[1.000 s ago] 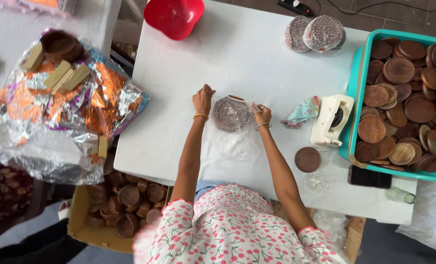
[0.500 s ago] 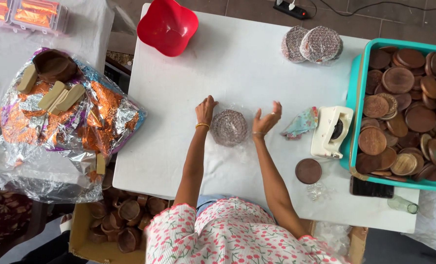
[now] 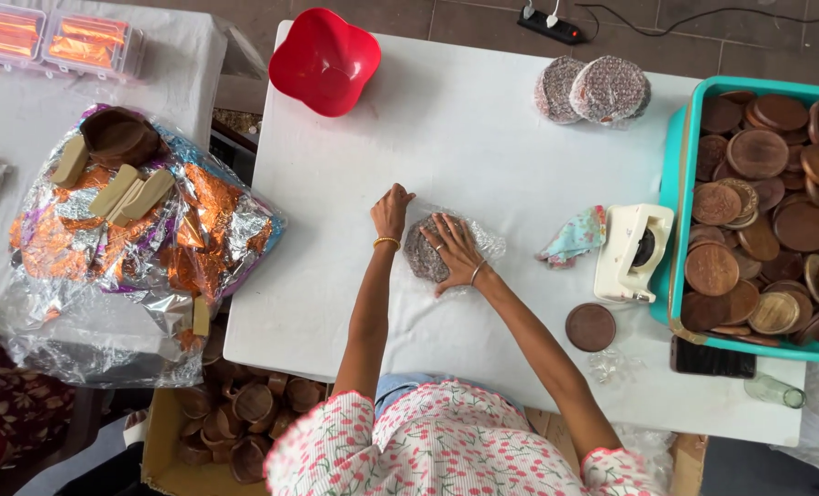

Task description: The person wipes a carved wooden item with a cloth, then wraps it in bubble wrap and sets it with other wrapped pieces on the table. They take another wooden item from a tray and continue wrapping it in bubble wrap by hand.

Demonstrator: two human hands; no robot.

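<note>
Pressing flat on the wrapped disc (image 3: 425, 250) is her open right hand (image 3: 453, 250) (left hand (image 3: 391, 211), fingers curled, touches its edge), left of the tape dispenser (image 3: 632, 253)

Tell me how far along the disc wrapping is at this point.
Done: two wrapped discs sit at the table's far edge. In hand: the right hand lies flat on a disc in bubble wrap, with the left hand at the wrap's edge. Left: one bare wooden disc beside the tape dispenser, and the teal crate is full of unwrapped ones.
</note>
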